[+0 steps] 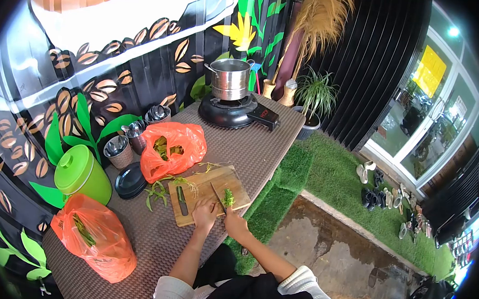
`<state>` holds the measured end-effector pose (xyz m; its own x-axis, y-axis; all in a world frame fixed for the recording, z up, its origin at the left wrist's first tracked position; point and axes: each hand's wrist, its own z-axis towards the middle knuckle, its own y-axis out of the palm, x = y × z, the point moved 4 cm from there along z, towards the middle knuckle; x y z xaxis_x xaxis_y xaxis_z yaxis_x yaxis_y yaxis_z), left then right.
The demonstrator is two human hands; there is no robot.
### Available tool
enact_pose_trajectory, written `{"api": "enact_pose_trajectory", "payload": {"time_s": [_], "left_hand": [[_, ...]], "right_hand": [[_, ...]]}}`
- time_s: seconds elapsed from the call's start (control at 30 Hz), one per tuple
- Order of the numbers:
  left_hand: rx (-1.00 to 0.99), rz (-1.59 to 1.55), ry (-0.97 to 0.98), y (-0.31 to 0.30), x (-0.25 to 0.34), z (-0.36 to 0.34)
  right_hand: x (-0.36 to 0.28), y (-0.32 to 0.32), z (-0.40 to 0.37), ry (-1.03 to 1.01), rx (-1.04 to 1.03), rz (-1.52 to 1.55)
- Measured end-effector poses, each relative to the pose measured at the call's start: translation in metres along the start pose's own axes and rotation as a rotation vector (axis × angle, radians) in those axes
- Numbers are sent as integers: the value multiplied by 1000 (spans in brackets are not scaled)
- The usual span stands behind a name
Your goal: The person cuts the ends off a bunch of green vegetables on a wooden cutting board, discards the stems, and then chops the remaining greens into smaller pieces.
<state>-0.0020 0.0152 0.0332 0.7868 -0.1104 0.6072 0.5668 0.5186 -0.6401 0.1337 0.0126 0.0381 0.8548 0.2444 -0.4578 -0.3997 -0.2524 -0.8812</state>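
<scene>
On the wooden cutting board, my right hand grips a knife whose blade points away from me across the board. A small heap of chopped greens lies right of the blade. Just left of the knife, my left hand rests on the board with its fingers curled together; whatever is under them is hidden. A dark-handled tool, perhaps a peeler, lies by the board's left side. Loose green stems are scattered at its left edge.
An open orange plastic bag of leaves stands behind the board, another orange bag at near left. A lidded green bucket, black plates and utensil cups line the wall side. A steel pot sits on a portable stove.
</scene>
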Motion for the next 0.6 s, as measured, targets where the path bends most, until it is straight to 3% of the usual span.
{"api": "enact_pose_trajectory", "payload": {"time_s": [0.23,0.4,0.53,0.6], "left_hand": [[19,60,49,-7,9,-3],[-97,-73,-160,5,-15,3],[-106,-14,-137,2,-11,2],[3,62,21,-6,2,0]], "right_hand": [[2,-3,6,13,-93,-47],[3,-13,12,6,-140,-7],[0,-17,9,-15,-125,28],[-1,-17,10,-16,-89,51]]}}
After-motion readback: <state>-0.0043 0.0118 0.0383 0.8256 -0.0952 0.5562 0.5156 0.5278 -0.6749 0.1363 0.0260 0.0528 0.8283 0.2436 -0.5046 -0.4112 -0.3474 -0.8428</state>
